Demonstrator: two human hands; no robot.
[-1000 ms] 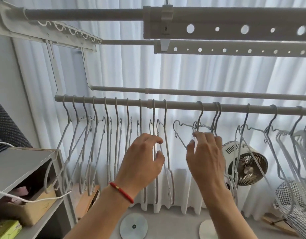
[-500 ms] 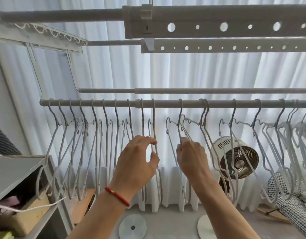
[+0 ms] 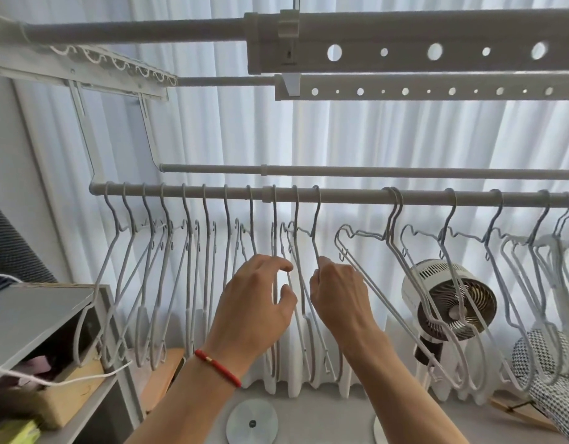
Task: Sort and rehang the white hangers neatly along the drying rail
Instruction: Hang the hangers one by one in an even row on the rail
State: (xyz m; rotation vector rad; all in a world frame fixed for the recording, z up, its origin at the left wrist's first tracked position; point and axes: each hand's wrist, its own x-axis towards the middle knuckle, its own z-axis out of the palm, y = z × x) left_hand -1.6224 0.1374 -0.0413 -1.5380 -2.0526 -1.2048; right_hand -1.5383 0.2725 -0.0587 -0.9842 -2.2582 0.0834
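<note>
Since the earlier frames, one hanger (image 3: 315,232) has been slid left along the rail (image 3: 357,197) to join the tidy row. It is pinched by the right hand (image 3: 336,294); the left hand (image 3: 257,302), loosely curled, holds nothing. Tangled hangers remain toward the rail's right end.

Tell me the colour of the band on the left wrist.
Red, with a small gold bead; the band shows in the head view, the only one.
</note>
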